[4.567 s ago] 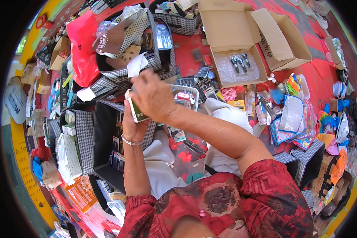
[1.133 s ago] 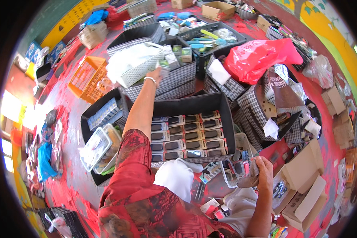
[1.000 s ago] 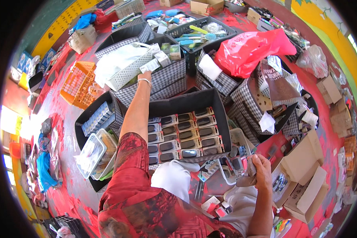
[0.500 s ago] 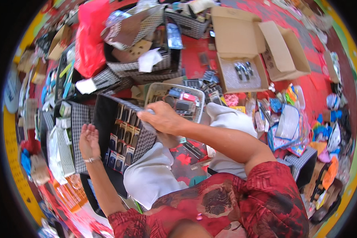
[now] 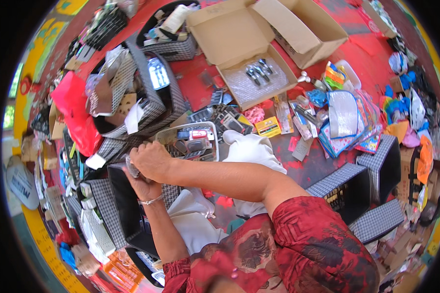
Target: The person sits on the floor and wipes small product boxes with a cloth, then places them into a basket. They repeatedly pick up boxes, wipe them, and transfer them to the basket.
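Note:
A crumpled grey cloth [image 5: 132, 169] is bunched in my right hand [image 5: 152, 160], whose fingers are closed round it. My left hand [image 5: 144, 187], with a bracelet at the wrist, comes up from below and meets the cloth. Its fingers press against the cloth and are partly hidden by my right hand. Both hands are above a houndstooth storage box [image 5: 123, 210] with a black inside, which stands left of my knee. My forearms cover much of the box and whatever it holds.
Beyond my hands stands a white basket [image 5: 215, 141] of small packaged goods. Farther off lies an opened cardboard box [image 5: 230, 80] with several dark pens or tubes on bubble wrap. A red plastic bag [image 5: 73, 117] is at the left; more houndstooth boxes [image 5: 340, 183] stand at the right.
My right hand has moved left with the cloth. My left hand, open and apart before, has come to meet it. My view has swung to the right.

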Demonstrator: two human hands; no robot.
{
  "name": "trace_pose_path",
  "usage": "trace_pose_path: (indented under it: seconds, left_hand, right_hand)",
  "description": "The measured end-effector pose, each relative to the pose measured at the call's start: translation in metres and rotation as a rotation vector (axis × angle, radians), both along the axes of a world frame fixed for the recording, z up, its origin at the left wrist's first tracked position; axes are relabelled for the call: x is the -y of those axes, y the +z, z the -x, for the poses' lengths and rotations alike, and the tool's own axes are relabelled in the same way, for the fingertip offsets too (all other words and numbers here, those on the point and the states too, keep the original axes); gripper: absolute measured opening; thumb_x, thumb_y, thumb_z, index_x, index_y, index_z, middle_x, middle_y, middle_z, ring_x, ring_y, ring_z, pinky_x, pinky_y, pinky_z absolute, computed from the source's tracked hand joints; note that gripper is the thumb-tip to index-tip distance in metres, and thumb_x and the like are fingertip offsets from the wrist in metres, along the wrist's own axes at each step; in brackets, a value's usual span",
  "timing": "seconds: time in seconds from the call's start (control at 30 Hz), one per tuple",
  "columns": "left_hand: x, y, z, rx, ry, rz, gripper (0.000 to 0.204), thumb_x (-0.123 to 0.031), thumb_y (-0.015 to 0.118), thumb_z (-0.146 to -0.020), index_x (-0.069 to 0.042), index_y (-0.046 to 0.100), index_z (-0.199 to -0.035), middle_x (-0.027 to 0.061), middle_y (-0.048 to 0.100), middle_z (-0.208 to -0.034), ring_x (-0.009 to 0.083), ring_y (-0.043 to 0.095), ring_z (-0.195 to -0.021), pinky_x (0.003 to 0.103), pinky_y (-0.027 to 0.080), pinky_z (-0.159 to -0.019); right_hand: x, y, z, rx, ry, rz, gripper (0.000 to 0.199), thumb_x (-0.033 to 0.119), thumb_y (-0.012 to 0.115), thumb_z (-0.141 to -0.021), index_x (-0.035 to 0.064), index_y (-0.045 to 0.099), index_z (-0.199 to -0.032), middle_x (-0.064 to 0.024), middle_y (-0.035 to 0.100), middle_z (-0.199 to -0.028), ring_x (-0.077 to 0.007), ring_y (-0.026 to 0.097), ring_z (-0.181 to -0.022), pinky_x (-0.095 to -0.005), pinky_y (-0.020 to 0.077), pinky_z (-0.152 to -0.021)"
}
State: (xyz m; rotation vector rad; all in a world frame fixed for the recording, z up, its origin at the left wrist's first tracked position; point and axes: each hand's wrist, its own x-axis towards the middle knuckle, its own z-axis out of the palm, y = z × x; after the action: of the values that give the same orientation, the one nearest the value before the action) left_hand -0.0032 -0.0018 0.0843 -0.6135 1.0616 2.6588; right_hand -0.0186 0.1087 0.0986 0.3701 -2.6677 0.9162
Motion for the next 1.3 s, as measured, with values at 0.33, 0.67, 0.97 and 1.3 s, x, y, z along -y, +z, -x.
trace_pose_path:
  seconds: [0.33,0.67,0.97,1.3]
  left_hand:
    - [0.034,-0.014,0.018,-0.273,-0.274,0.442,0.042,-0.033,0.050,-0.090,-0.004,0.046,-0.121,0.0069,0.055,-0.116,0.0198,0.054,-0.103,0.034,0.043,-0.088]
    - [0.059,-0.012,0.014,-0.088,-0.101,0.179,0.037,-0.023,0.047,-0.090,-0.003,0.046,-0.121,0.0115,0.053,-0.120,0.0263,0.052,-0.109,0.041,0.041,-0.093]
    - [0.036,-0.024,0.023,-0.359,-0.267,-0.160,0.068,-0.044,0.051,-0.083,-0.004,0.028,-0.133,0.0124,0.036,-0.134,0.0271,0.034,-0.125,0.040,0.028,-0.103]
    - [0.028,-0.006,0.018,-0.091,-0.064,0.303,0.044,-0.029,0.052,-0.089,-0.005,0.040,-0.124,0.0122,0.051,-0.113,0.0229,0.054,-0.100,0.032,0.047,-0.083]
  right_hand:
    - [-0.016,0.012,0.024,0.179,-0.158,0.804,0.024,0.022,0.055,-0.076,-0.0008,0.062,-0.069,-0.0203,0.059,-0.074,-0.0333,0.060,-0.071,-0.0416,0.0480,-0.063]
    - [-0.010,0.028,0.020,0.598,0.024,1.468,0.039,0.031,0.055,-0.077,-0.0067,0.059,-0.068,-0.0190,0.059,-0.063,-0.0260,0.059,-0.060,-0.0384,0.0450,-0.060]
    - [0.007,0.029,0.000,0.362,0.114,1.014,0.030,0.029,0.060,-0.072,0.0015,0.064,-0.083,-0.0183,0.061,-0.076,-0.0301,0.060,-0.071,-0.0371,0.0462,-0.065]
    - [0.000,0.025,0.024,0.282,0.217,0.940,0.023,0.026,0.061,-0.068,0.0059,0.068,-0.077,-0.0194,0.062,-0.071,-0.0349,0.061,-0.068,-0.0379,0.0488,-0.066]
